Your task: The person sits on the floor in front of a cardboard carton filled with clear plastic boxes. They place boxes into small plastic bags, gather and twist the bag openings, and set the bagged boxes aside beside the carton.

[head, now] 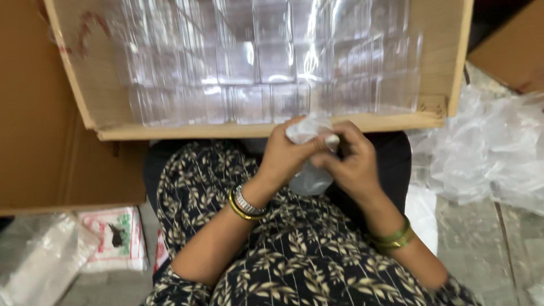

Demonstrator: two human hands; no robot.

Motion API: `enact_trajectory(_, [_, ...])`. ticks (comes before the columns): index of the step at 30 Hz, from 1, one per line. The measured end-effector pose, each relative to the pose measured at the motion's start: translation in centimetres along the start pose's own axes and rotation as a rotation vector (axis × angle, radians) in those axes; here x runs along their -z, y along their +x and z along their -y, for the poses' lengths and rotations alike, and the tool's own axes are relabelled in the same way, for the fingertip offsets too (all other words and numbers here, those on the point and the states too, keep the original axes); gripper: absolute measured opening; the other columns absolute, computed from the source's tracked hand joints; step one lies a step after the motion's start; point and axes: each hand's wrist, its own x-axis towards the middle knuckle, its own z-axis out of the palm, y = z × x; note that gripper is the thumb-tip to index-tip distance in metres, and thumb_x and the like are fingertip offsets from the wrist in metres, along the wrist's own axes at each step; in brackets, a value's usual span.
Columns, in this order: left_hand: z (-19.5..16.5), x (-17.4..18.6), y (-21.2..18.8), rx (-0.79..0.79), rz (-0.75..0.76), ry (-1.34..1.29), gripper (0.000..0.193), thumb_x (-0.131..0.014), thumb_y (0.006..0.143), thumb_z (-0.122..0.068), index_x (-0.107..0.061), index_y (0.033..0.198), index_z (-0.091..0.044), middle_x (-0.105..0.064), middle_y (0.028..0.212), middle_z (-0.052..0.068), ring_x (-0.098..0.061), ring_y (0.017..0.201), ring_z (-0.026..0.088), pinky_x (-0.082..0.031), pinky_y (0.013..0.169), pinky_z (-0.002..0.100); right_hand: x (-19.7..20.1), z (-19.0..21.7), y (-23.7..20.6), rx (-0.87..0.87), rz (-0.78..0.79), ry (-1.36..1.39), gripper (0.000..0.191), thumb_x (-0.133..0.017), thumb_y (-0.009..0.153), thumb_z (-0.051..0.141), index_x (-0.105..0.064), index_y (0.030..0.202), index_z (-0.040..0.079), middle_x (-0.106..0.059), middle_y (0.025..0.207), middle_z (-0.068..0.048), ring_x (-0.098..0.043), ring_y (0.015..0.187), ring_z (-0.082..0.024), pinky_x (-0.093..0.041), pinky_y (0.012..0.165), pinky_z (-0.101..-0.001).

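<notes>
1. The left hand (283, 156) and the right hand (351, 161) meet at the centre of the view, both closed on one small clear plastic bag (309, 170) with something pale inside it. The left hand wraps the bag's top from about 9 o'clock; the right hand pinches it from 3 o'clock, fingertips bent in toward the bag's mouth.

2. The bag hangs between the two hands, over the lap and just below the near edge of the wooden tray (266, 130). Its lower part sags toward 6 o'clock.

3. Judging by the grip, the step in hand is work at the bag's neck, opening or closing it; which of the two I cannot tell.

4. Any next move on that neck calls for fine fingertip work, with the left hand keeping the thin film steady.

5. At 12 o'clock the wooden tray holds rows of clear plastic boxes (255, 68), packed side by side.

6. At 9 o'clock a cardboard box (51, 113) stands close against the tray.

7. At 3 o'clock loose plastic sheeting (487, 153) lies heaped on the floor; at 7 o'clock lies a printed white packet (113, 238).

8. The tray's near edge sits just beside the knuckles, leaving little room forward.
</notes>
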Motion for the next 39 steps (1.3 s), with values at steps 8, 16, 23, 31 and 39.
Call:
enact_trajectory(8, [-1.8,6.4,-1.7,-0.019,-0.147,-0.146,0.02,-0.081,0.089,-0.01,-0.068,0.103,-0.001,-0.073,0.095,0.002,-0.068,0.085,0.009,-0.058,0.077,0.026,-3.0,2.5,2.2,-0.225,0.017,0.304,0.013,-0.073,0.097,0.005,-0.067,0.107,0.001,-0.071,0.095,-0.001,-0.065,0.084,-0.007,-0.054,0.076,-0.0202])
enact_trajectory(16, [-0.3,6.3,-1.3,0.021,-0.211,-0.124,0.018,-0.079,0.092,-0.013,-0.069,0.101,-0.002,-0.074,0.09,0.002,-0.067,0.079,0.009,-0.056,0.071,0.024,-4.1,2.0,4.0,-0.219,-0.13,0.338,0.016,-0.074,0.09,-0.001,-0.065,0.104,-0.001,-0.075,0.094,-0.007,-0.073,0.086,-0.013,-0.059,0.076,-0.0238])
enact_trajectory(23, [0.0,6.9,-0.4,0.117,-0.173,-0.391,0.023,-0.068,0.101,-0.024,-0.07,0.103,-0.001,-0.072,0.089,0.005,-0.067,0.077,0.012,-0.056,0.068,0.027,-4.9,0.4,3.3,-0.18,-0.06,0.079,0.008,-0.07,0.101,0.007,-0.073,0.1,-0.001,-0.07,0.089,-0.001,-0.059,0.077,-0.005,-0.048,0.069,-0.0177])
enact_trajectory(31, [-0.4,8.6,-0.1,0.437,0.158,-0.698,0.022,-0.065,0.093,-0.02,-0.068,0.102,0.001,-0.074,0.094,0.012,-0.073,0.082,0.018,-0.061,0.076,0.031,0.7,2.9,6.3,-0.516,-0.014,0.901,0.028,-0.074,0.09,0.023,-0.056,0.076,0.007,-0.066,0.08,-0.008,-0.07,0.081,-0.019,-0.06,0.077,-0.0344])
enact_trajectory(39, [0.7,9.3,7.5,-0.134,-0.213,0.837,0.03,-0.063,0.096,-0.024,-0.069,0.091,0.005,-0.071,0.085,0.026,-0.071,0.085,0.041,-0.055,0.077,0.048,-1.8,-7.2,14.7,0.212,-0.026,-0.664,0.018,-0.073,0.08,0.002,-0.063,0.094,0.002,-0.058,0.086,-0.01,-0.055,0.077,-0.023,-0.047,0.069,-0.0341])
